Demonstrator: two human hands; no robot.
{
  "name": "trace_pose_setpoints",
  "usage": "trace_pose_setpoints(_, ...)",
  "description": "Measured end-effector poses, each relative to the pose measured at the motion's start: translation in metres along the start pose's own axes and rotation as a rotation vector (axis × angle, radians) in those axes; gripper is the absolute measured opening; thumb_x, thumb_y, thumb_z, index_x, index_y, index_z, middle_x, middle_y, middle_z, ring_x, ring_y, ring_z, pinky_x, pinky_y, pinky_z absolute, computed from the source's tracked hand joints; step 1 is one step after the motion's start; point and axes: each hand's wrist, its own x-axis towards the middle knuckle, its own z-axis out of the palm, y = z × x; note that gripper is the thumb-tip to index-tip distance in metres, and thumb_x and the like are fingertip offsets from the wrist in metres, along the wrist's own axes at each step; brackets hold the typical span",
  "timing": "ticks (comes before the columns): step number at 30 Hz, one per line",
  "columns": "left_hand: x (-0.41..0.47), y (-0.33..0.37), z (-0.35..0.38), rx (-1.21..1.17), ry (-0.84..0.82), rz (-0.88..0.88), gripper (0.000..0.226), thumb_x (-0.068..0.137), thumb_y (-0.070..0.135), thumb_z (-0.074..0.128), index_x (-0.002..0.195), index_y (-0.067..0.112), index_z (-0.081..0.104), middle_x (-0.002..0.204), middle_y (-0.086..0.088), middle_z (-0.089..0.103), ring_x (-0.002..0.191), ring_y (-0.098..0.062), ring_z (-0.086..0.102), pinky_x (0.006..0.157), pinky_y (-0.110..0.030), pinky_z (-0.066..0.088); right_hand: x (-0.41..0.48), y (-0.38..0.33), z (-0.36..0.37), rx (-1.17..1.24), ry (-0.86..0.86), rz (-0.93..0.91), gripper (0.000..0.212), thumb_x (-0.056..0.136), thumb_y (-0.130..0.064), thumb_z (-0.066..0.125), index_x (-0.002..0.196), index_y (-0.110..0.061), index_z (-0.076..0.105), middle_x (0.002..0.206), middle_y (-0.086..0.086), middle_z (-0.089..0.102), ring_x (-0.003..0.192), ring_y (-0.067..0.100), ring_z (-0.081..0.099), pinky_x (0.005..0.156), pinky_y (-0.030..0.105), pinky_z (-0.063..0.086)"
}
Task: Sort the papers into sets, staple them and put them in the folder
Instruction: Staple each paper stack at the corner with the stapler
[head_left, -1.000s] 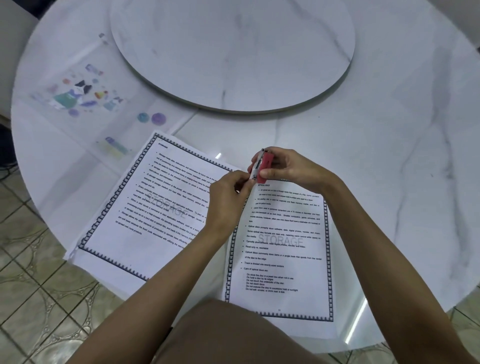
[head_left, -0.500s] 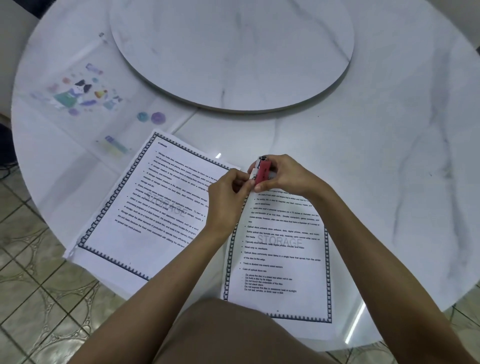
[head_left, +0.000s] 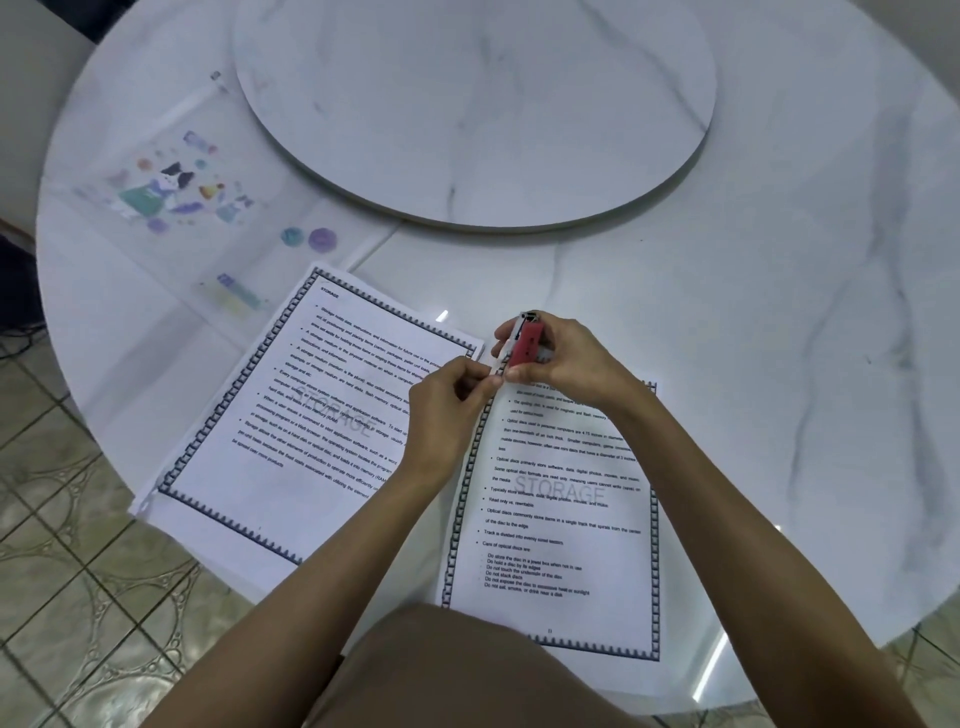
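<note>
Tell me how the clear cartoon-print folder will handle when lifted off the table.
The folder looks thin and see-through, the marble table showing through it, so it will probably sag if lifted by one edge. Glossy plastic on a polished top likely slides easily when pushed. No paper shows inside, so it is probably very light.

The stapler is looking red with a white strip, the papers are rocking white with dark toothed borders and grey STORAGE watermarks, the table is showing white marble with grey veins, the clear folder is sporting pastel cartoon prints.
</note>
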Motion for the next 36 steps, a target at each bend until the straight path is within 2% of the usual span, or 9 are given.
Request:
trace_pose_setpoints(5, 0.000, -0.001, 0.000, -0.005, 0.008, -0.011, 0.010, 0.083, 0.019, 0.067, 0.074, 0.021, 0.061, 0.064, 0.011, 0.059, 0.056, 0.008, 0.052, 0.059, -0.005, 0.041, -0.002, -0.005, 0.000, -0.049, 0.019, -0.035, 0.035, 0.073, 0.001, 0.073, 0.092, -0.026, 0.061, 0.104, 0.010, 0.067, 0.093, 0.019, 0.067, 0.088, 0.027, 0.054)
trace_pose_setpoints(9, -0.003, -0.001, 0.001, -0.008, 0.005, -0.007, 0.012, 0.083, 0.020, 0.067, 0.073, 0.023, 0.061, 0.064, 0.012, 0.059, 0.058, 0.008, 0.052, 0.059, -0.005, 0.041, -0.001, -0.007, -0.001, -0.086, -0.009, -0.033, 0.035, 0.073, 0.002, 0.073, 0.098, -0.020, 0.061, 0.099, 0.003, 0.066, 0.088, 0.010, 0.065, 0.082, 0.018, 0.053)
trace_pose_setpoints(16, -0.007, -0.001, 0.001, -0.026, 0.029, 0.012, 0.022, 0.083, 0.017, 0.066, 0.069, 0.031, 0.058, 0.063, 0.013, 0.059, 0.058, 0.007, 0.053, 0.059, -0.005, 0.040, 0.000, -0.003, 0.005, -0.121, 0.008, -0.027, 0.033, 0.072, 0.001, 0.073, 0.098, -0.017, 0.062, 0.098, 0.001, 0.068, 0.092, 0.015, 0.067, 0.088, 0.029, 0.054)
trace_pose_setpoints(21, -0.008, -0.002, 0.001, -0.029, 0.029, 0.022, 0.011, 0.083, 0.018, 0.066, 0.074, 0.023, 0.062, 0.065, 0.012, 0.061, 0.060, 0.006, 0.054, 0.060, -0.006, 0.042, 0.004, 0.004, 0.004, -0.141, -0.006, 0.022, 0.037, 0.070, -0.004, 0.076, 0.103, -0.009, 0.060, 0.106, 0.007, 0.068, 0.097, 0.017, 0.066, 0.092, 0.039, 0.052)
trace_pose_setpoints(27, -0.003, -0.005, 0.001, 0.003, 0.048, 0.015, 0.003, 0.084, 0.020, 0.065, 0.081, 0.019, 0.064, 0.069, 0.011, 0.061, 0.061, 0.004, 0.055, 0.061, -0.006, 0.042, 0.002, 0.004, 0.014, -0.132, 0.092, -0.042, 0.032, 0.072, -0.002, 0.073, 0.100, -0.011, 0.061, 0.097, 0.003, 0.068, 0.092, 0.016, 0.065, 0.091, 0.033, 0.051)
trace_pose_setpoints(31, 0.003, -0.005, -0.002, 0.022, 0.052, 0.016, 0.003, 0.084, 0.018, 0.065, 0.082, 0.016, 0.064, 0.069, 0.010, 0.061, 0.065, 0.000, 0.055, 0.061, -0.004, 0.041, 0.002, 0.004, 0.020, -0.133, 0.139, -0.067, 0.030, 0.073, -0.001, 0.071, 0.096, -0.018, 0.059, 0.090, -0.003, 0.066, 0.093, 0.017, 0.065, 0.091, 0.034, 0.050)
trace_pose_setpoints(34, 0.005, -0.007, -0.002, 0.047, 0.056, 0.012, 0.002, 0.084, 0.017, 0.065, 0.084, 0.016, 0.063, 0.071, 0.011, 0.061, 0.068, -0.002, 0.056, 0.061, -0.004, 0.042, 0.001, 0.006, 0.022, -0.106, 0.154, -0.094, 0.027, 0.074, 0.004, 0.069, 0.093, -0.012, 0.058, 0.085, -0.004, 0.066, 0.088, 0.018, 0.066, 0.087, 0.034, 0.053)
trace_pose_setpoints(36, 0.007, -0.008, -0.002, 0.060, 0.061, 0.003, 0.002, 0.084, 0.017, 0.065, 0.085, 0.016, 0.063, 0.071, 0.012, 0.060, 0.069, -0.001, 0.056, 0.061, -0.003, 0.042, 0.002, 0.007, 0.024, -0.136, 0.181, -0.126, 0.026, 0.073, 0.006, 0.069, 0.092, -0.008, 0.059, 0.085, 0.003, 0.068, 0.084, 0.018, 0.067, 0.084, 0.033, 0.054)
